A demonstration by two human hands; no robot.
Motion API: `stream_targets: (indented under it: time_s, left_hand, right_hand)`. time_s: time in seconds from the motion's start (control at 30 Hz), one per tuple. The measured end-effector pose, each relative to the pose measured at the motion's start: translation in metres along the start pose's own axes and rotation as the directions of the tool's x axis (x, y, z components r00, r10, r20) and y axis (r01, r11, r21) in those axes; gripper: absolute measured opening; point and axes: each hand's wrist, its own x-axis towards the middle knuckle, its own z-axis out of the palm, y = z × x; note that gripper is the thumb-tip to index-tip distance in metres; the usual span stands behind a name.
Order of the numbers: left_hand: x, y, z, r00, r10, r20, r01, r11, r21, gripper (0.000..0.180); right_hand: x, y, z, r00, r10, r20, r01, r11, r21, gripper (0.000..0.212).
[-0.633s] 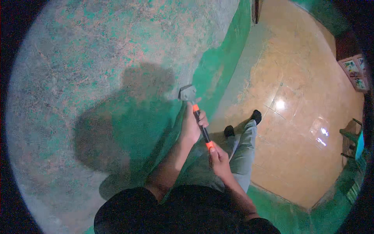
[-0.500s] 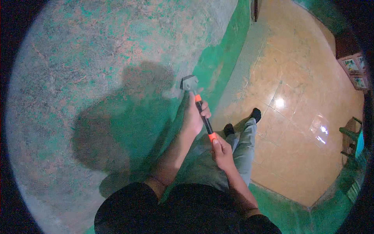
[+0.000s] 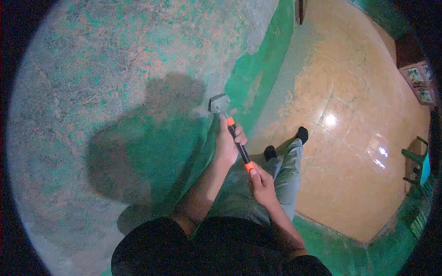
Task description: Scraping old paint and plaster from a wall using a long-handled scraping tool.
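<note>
Left hand is gripping a scraper below its head, right hand is clasping its lower end, patchy wall is rising beside it

Scraper head: grey, metallic in appearance, matt. Handle: black and orange, smooth, plastic-looking. Wall: rough, matt — patchy green paint among bare grey. Floor: smooth tile, glossy — sharp bright reflections. Shirt: matt black cloth. Trousers: dull cloth.

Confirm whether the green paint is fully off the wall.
No, only partly off: a solid green patch lies beside the scraper head, while the wall farther left is grey with green flecks.
</note>
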Motion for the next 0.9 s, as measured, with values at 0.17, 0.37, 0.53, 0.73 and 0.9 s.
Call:
stream_targets:
  time_s: [0.17, 0.37, 0.53, 0.73, 0.9]
  left_hand:
    - [0.004, 0.007, 0.013, 1.0, -0.008, 0.023, 0.008, 1.0, -0.005, 0.051]
    - [-0.004, 0.006, 0.008, 0.999, -0.029, 0.043, 0.03, 0.999, -0.031, 0.053]
    - [0.008, 0.007, 0.017, 0.998, 0.014, 0.065, -0.014, 1.0, -0.004, 0.05]
    - [0.006, 0.008, 0.017, 0.999, -0.009, 0.048, 0.008, 1.0, 0.008, 0.048]
    - [0.011, 0.006, 0.016, 1.0, 0.008, 0.025, -0.008, 1.0, 0.017, 0.048]
  right_hand:
    - [0.004, -0.026, -0.008, 0.99, 0.128, 0.057, -0.131, 0.99, 0.048, 0.039]
    - [-0.002, -0.026, -0.006, 0.99, 0.127, 0.062, -0.128, 0.992, 0.015, 0.039]
    - [0.014, -0.026, -0.015, 0.997, 0.047, 0.058, -0.047, 0.999, 0.009, 0.038]
    - [0.011, -0.027, -0.016, 0.983, 0.165, 0.082, -0.17, 0.984, 0.052, 0.038]
    - [0.017, -0.015, -0.012, 1.0, -0.017, 0.011, 0.016, 0.999, 0.036, 0.038]
